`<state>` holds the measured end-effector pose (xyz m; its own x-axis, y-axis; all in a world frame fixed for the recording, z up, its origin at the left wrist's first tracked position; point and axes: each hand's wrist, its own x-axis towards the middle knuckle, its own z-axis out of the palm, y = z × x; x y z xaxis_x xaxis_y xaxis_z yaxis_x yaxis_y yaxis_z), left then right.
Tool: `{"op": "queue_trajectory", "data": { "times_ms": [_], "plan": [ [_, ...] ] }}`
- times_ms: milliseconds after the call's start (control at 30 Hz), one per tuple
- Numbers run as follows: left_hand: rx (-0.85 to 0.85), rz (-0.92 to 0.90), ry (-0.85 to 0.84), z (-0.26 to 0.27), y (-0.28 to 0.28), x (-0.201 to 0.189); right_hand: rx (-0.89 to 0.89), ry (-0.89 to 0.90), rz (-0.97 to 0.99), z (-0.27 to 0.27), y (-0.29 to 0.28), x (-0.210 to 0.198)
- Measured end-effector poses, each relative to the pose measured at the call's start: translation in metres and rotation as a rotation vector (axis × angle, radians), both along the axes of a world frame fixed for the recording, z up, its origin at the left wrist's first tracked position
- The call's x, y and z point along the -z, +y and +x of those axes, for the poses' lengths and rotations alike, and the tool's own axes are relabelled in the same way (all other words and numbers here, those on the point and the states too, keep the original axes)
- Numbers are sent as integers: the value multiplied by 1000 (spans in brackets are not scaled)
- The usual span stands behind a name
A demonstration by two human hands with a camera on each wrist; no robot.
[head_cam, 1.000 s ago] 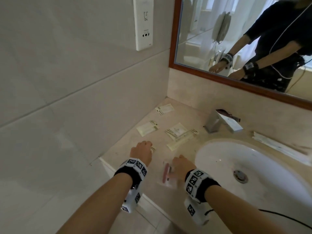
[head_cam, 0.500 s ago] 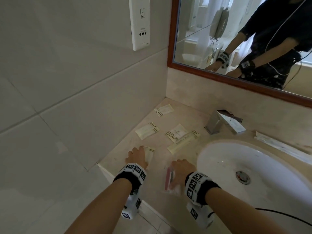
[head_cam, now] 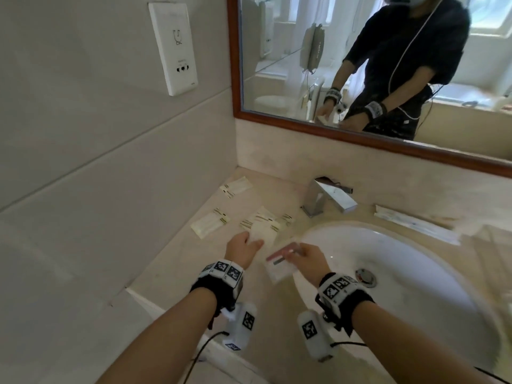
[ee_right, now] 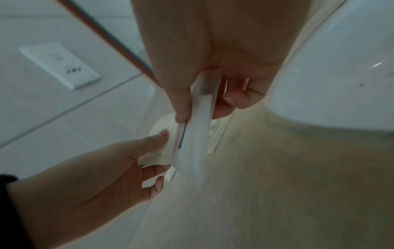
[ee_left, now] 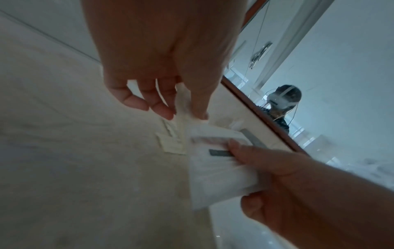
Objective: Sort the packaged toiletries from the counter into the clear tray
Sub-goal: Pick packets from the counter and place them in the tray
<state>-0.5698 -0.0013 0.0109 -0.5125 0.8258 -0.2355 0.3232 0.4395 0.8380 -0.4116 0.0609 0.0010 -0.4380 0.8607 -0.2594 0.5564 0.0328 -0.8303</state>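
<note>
My left hand (head_cam: 253, 242) pinches a cream sachet (head_cam: 264, 231) by its near edge and holds it just above the counter; in the left wrist view the cream sachet (ee_left: 183, 107) sits between thumb and fingers (ee_left: 162, 111). My right hand (head_cam: 297, 252) grips a flat white packet (head_cam: 279, 267) with a red and a grey strip, lifted beside the sink rim. The two packets nearly touch. More cream sachets (head_cam: 209, 223) (head_cam: 238, 187) (head_cam: 261, 217) lie on the counter behind. I cannot make out a clear tray.
A white basin (head_cam: 388, 273) fills the right side, with a chrome tap (head_cam: 324, 199) behind it. A long wrapped item (head_cam: 415, 224) lies at the back right. The tiled wall with a socket plate (head_cam: 173, 48) closes the left; a mirror (head_cam: 360, 65) hangs behind.
My left hand has picked the cream sachet up off the counter and carried it rightward. My right hand has lifted the white packet from the counter edge towards it.
</note>
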Motion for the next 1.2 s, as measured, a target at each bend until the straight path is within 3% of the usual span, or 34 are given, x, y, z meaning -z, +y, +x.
{"op": "queue_trajectory", "data": {
  "times_ms": [300, 667, 900, 1067, 1200],
  "plan": [
    [274, 92, 9, 125, 56, -17, 381, 137, 56, 163, 35, -18],
    [550, 89, 77, 328, 105, -22, 654, 120, 57, 383, 46, -20],
    [655, 121, 47, 433, 125, -14, 722, 69, 79, 489, 49, -19],
    [666, 115, 51, 480, 138, -5, 804, 21, 70, 543, 54, -13],
    [703, 91, 77, 511, 144, 2, 740, -23, 2, 574, 49, -8]
  ]
}}
